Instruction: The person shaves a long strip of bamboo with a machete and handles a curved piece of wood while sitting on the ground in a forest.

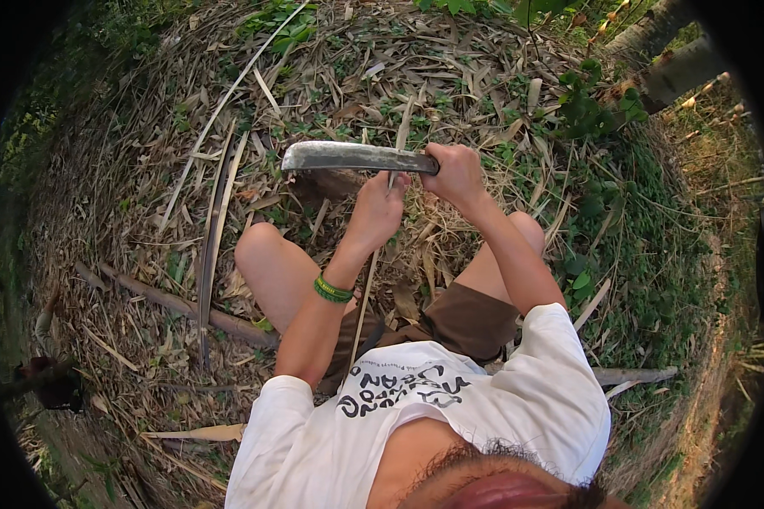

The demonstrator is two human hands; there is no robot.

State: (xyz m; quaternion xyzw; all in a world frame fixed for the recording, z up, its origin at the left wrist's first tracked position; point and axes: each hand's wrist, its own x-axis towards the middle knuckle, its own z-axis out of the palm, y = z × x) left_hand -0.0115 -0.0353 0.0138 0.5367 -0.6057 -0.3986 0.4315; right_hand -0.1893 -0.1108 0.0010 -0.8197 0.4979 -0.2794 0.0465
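Note:
My right hand [457, 176] is closed round the handle end of a machete [348, 156]. The broad, worn blade points left, roughly level across the picture, above a dark brown lump [324, 185] on the ground. Just below the blade, near its handle end, my left hand [379, 209] is closed on a thin strip [365, 299], which looks like split bamboo. That strip runs from the blade down between my knees toward my lap. Whether the blade touches it is hard to make out, as the fingers and blade cover the spot.
Dry leaves cover the ground [450, 64]. Long dark and pale strips [215, 246] lie left of my knee, near a brown stick [178, 301]. A long pale strip [221, 106] stretches farther up. Green plants [598, 110] and trunks [675, 72] stand at the far right.

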